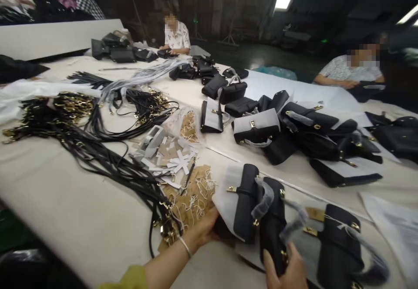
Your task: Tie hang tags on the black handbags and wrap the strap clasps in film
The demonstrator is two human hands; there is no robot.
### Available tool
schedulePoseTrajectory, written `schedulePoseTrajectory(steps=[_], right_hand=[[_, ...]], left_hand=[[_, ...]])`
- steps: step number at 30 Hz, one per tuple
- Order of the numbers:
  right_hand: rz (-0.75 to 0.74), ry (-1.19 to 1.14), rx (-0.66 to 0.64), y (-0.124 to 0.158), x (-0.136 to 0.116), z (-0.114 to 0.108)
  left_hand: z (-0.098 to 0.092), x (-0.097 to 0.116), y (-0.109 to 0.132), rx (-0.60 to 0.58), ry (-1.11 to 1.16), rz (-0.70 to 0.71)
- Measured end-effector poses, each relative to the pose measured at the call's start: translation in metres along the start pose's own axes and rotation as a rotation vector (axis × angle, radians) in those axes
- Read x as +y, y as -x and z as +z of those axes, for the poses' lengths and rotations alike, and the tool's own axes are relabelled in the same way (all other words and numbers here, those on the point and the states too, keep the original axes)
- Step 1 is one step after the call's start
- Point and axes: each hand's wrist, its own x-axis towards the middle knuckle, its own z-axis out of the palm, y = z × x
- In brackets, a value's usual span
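Two black handbags lie side by side before me, with gold fittings and plastic-wrapped handles. My left hand [205, 228] grips the lower left edge of the nearer-left handbag [247, 202], which has white paper over its flap; some fingers are hidden by the bag. My right hand [287, 269] pinches the near end of the middle handbag [273, 223], thumb on one side and fingers on the other. Just right of it lies another black handbag [339, 245] with a brown tag on white string.
Black straps with gold clasps [107, 154] spread over the left of the table. Brown tags with white strings [196, 193] and white paper strips [178, 158] lie mid-table. More black handbags [257, 126] are piled beyond. Co-workers sit at the far side, one at right [352, 71].
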Motion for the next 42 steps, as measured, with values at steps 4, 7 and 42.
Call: schedulePoseTrajectory(steps=[4, 7, 42], right_hand=[[-0.125, -0.008, 0.000, 0.014, -0.015, 0.017], [-0.192, 0.040, -0.021, 0.009, -0.023, 0.015], [0.622, -1.284, -0.956, 0.055, -0.208, -0.027]], left_hand=[[-0.003, 0.014, 0.008, 0.221, -0.756, 0.368], [-0.024, 0.026, 0.037, 0.264, -0.902, 0.372], [-0.035, 0.089, 0.162, 0.316, -0.449, 0.557]])
